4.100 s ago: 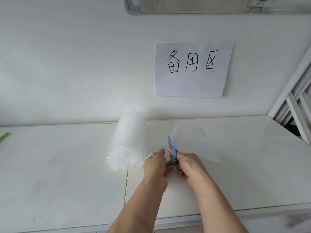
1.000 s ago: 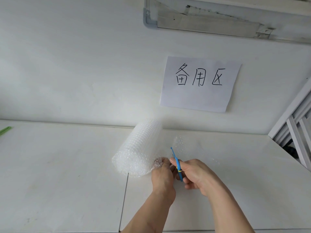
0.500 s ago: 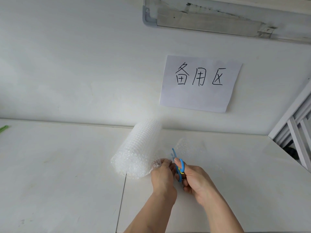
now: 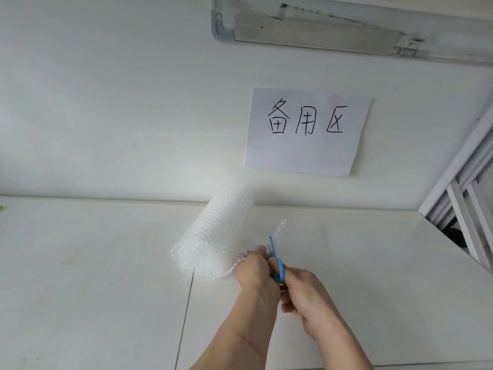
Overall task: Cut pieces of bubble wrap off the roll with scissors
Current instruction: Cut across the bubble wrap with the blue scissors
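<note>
The scissors [image 4: 276, 263] (held by the right hand [image 4: 304, 295]) could nick the left hand [image 4: 254, 271], pinching bubble wrap [image 4: 213, 236] mid-frame.

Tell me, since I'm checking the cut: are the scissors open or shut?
Open: the scissors show two blue blades parted at the tips, beside the roll.

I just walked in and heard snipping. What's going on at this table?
A person is cutting bubble wrap. The right hand grips blue scissors, blades pointing away along the unrolled sheet. The left hand pinches the sheet's near edge beside the roll, which lies on the white table. The cut looks barely started; the sheet is still joined to the roll.
</note>
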Motion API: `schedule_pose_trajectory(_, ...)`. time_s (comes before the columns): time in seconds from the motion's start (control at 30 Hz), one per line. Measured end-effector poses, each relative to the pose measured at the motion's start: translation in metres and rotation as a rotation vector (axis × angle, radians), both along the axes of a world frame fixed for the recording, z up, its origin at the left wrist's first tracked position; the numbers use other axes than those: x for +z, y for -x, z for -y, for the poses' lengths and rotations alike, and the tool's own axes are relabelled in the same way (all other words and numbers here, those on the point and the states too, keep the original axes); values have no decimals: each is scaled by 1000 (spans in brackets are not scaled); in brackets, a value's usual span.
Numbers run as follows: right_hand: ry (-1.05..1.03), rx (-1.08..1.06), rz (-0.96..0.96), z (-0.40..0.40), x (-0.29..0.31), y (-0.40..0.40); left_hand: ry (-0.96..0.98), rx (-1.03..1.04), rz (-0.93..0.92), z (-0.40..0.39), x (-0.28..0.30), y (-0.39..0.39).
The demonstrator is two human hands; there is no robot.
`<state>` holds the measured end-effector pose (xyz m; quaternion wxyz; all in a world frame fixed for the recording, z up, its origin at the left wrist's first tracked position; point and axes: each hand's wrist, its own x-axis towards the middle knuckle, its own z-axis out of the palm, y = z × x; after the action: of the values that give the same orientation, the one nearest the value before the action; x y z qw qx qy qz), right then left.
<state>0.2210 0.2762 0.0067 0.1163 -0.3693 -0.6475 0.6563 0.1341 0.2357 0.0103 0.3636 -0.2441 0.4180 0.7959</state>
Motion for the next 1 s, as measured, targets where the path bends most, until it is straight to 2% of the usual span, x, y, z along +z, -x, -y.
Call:
schedule_pose_trajectory(0.2, 0, -31, 42, 3, 2, -5, -181, -20, 12, 9, -8, -4)
schedule_pose_trajectory(0.43, 14, -61, 51, 6, 4, -12, -153, -81, -48, 8, -17, -3)
schedule_pose_trajectory(0.7, 76, -40, 10, 9, 7, -20, -186, 22, -76, 9, -18, -2)
schedule_pose_trajectory(1.0, 44, -15, 23, 12, 13, -21, -22, -29, -161, 6, -11, 5)
